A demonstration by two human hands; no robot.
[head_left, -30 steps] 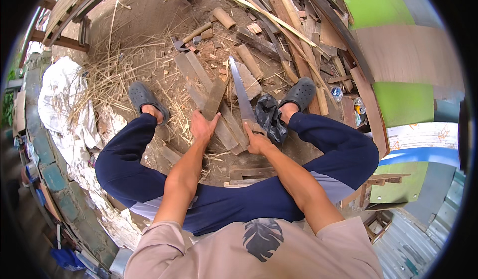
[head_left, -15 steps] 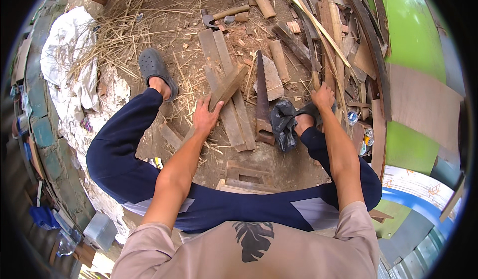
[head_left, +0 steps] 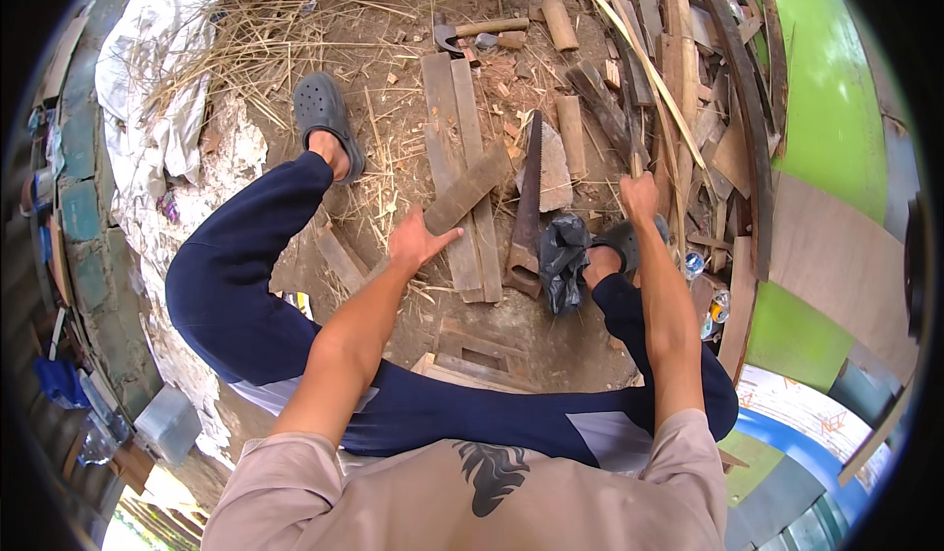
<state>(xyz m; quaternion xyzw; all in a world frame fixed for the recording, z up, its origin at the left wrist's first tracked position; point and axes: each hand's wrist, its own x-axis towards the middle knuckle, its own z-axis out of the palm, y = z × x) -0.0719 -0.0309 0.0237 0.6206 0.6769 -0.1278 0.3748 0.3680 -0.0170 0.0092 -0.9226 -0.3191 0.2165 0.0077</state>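
My left hand [head_left: 417, 240] grips the near end of a short wooden block [head_left: 470, 189], its thumb stretched out to the right. The block lies slantwise across two long flat boards [head_left: 447, 128] on the ground. My right hand [head_left: 639, 197] is closed round the light wooden handle [head_left: 636, 165] of a long tool. Its dark, narrow far part lies among the wood scraps, so I cannot make out its kind. Between my hands are a handsaw [head_left: 528, 192], teeth along its blade, a flat stone [head_left: 558, 173] and a crumpled black plastic bag [head_left: 564, 261].
A hammer [head_left: 482, 28] lies farther off near round wood pieces [head_left: 560, 24]. Long planks and scraps [head_left: 728, 89] pile up on the right beside green panels [head_left: 826, 109]. Dry straw [head_left: 246, 50] and a white cloth [head_left: 152, 69] are at the left. A wooden frame [head_left: 482, 354] sits close to me.
The view has shifted slightly. The block has turned a little, its far end swinging right. My left thumb has moved off the block's top and points outward. My right hand keeps its grip.
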